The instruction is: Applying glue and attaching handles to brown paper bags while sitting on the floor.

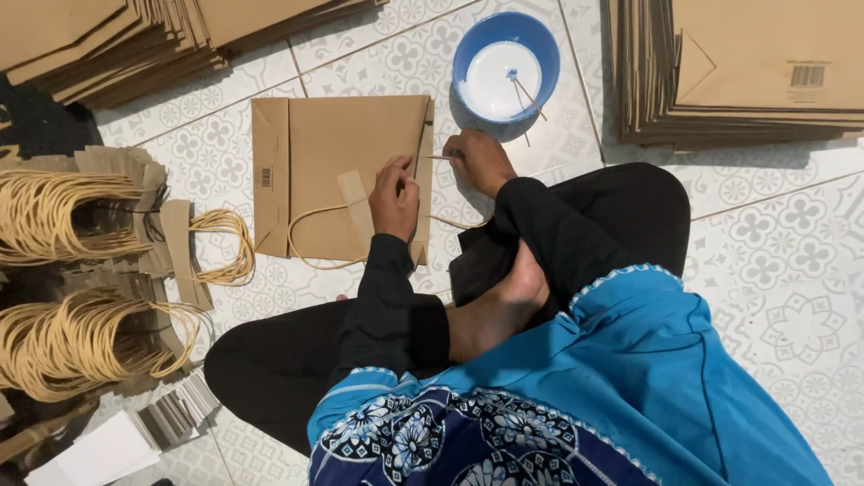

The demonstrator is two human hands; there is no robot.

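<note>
A flat brown paper bag (328, 162) lies on the tiled floor in front of me. My left hand (394, 198) presses down on the bag's right edge, next to a brown paper strip with a looped twine handle (310, 238) attached. My right hand (479, 160) pinches a thin stick (438, 157) whose tip touches the bag's edge. A blue bowl (504, 65) with white glue and another stick in it stands just beyond my right hand.
Stacks of flat brown bags lie at the top left (135, 40) and top right (738, 72). Bundles of twine handles on paper strips (81, 270) pile up at the left. My crossed legs and bare foot (495, 310) fill the lower middle.
</note>
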